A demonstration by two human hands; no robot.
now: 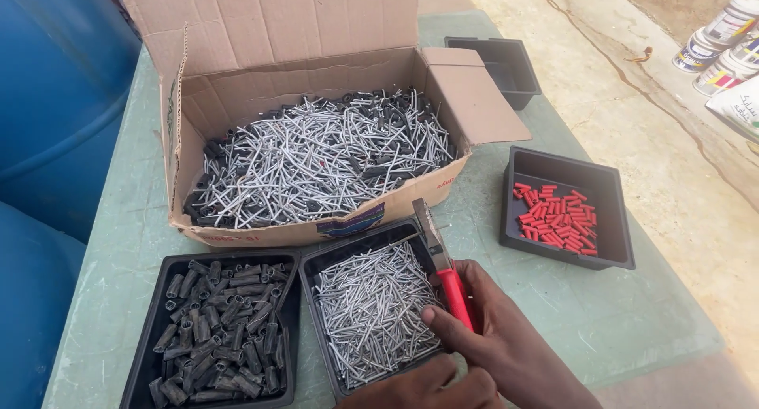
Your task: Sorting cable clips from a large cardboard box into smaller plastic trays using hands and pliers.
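Observation:
My right hand [506, 338] grips red-handled pliers [443, 263], whose metal jaws point up over the right rim of a black tray of silver nails [371, 306]. My left hand [423, 389] shows only as closed fingers at the bottom edge, just below that tray; whether it holds anything is hidden. A black tray of dark grey plastic plugs [217, 330] sits to the left. Behind both stands an open cardboard box [261, 93] full of mixed nails and dark plugs.
A black tray with red plastic plugs [565, 215] lies to the right on the green table [118, 243]. An empty black tray [502, 65] sits at the back right. Blue barrels [47, 101] stand left; paint cans [723, 41] on the floor far right.

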